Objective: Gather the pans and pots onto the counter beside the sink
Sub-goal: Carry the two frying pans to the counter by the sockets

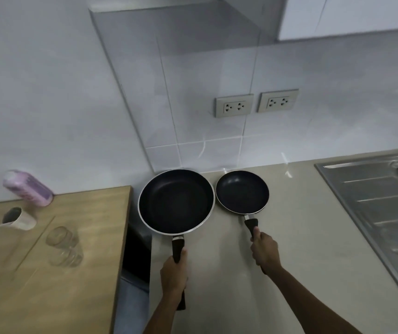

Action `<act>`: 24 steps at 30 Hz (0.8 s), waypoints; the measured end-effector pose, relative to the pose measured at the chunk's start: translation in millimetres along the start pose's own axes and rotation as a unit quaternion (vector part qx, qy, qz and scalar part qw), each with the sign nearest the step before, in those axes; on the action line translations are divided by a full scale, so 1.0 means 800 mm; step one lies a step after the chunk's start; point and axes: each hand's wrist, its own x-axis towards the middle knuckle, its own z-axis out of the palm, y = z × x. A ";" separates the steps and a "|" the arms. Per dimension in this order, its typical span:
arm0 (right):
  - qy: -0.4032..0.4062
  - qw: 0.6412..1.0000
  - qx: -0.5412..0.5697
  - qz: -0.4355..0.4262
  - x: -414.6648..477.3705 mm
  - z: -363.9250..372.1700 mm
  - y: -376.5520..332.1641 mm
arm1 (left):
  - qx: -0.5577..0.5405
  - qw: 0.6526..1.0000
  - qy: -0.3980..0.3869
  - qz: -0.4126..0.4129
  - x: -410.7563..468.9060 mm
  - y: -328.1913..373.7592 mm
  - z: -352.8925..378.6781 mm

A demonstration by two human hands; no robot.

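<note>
A large black frying pan (176,201) with a silver rim is over the left end of the beige counter (289,237), near the wall. My left hand (174,273) grips its black handle. To its right is a small black frying pan (242,191), almost touching the large one. My right hand (265,251) is closed around the small pan's black handle. I cannot tell whether the pans rest on the counter or hover just above it. The steel sink (371,208) with its ribbed drainboard lies at the right.
A wooden table (72,273) stands left of the counter across a dark gap (136,256). On it are a pink bottle (27,188), a white cup (19,219) and a clear glass (64,245). Two wall sockets (257,102) sit on the tiled wall.
</note>
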 end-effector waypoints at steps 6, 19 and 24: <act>0.011 1.000 -0.004 -0.003 0.001 0.012 0.009 | 0.013 1.000 -0.008 0.003 0.005 -0.009 0.001; -0.017 0.999 -0.033 -0.027 0.031 0.025 -0.017 | 0.007 1.000 -0.004 -0.012 0.025 -0.022 0.001; -0.035 0.999 -0.027 -0.027 0.041 0.030 -0.016 | 0.008 1.000 -0.015 -0.006 0.024 -0.018 0.001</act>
